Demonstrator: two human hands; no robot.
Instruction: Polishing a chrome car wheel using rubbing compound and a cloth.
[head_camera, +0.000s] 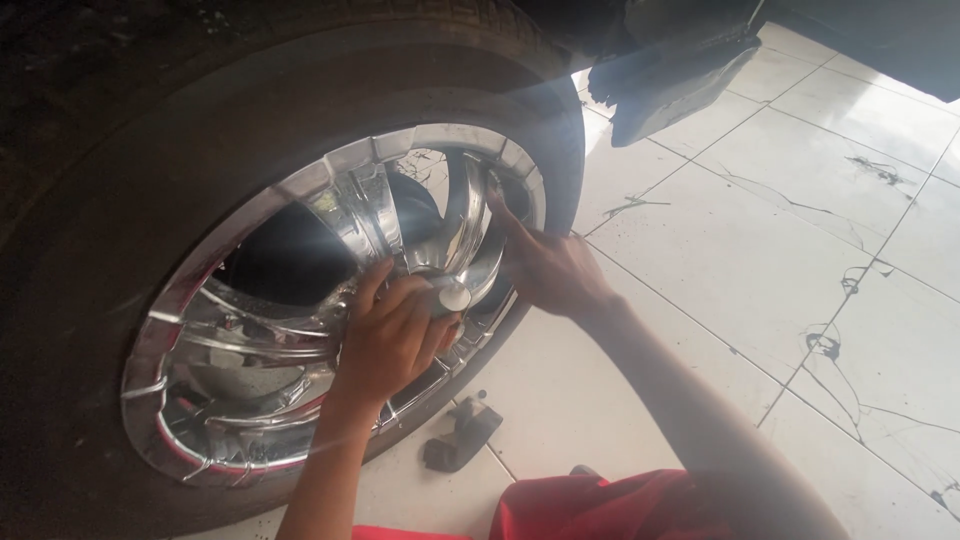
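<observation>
Wheel (300, 330) is being steadied by right hand (545, 265) gripping its rim edge; left hand (390, 335) is clamping a small white-capped bottle (452, 298) against the hub.

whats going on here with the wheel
A person is working with both bare hands on a shiny chrome wheel that sits in a dark tyre on a vehicle. The left hand is at the wheel's hub and holds a small pale round-tipped object against it. The right hand reaches in between the spokes near the rim. A small dark tool lies on the white tiled floor just below the tyre.
</observation>
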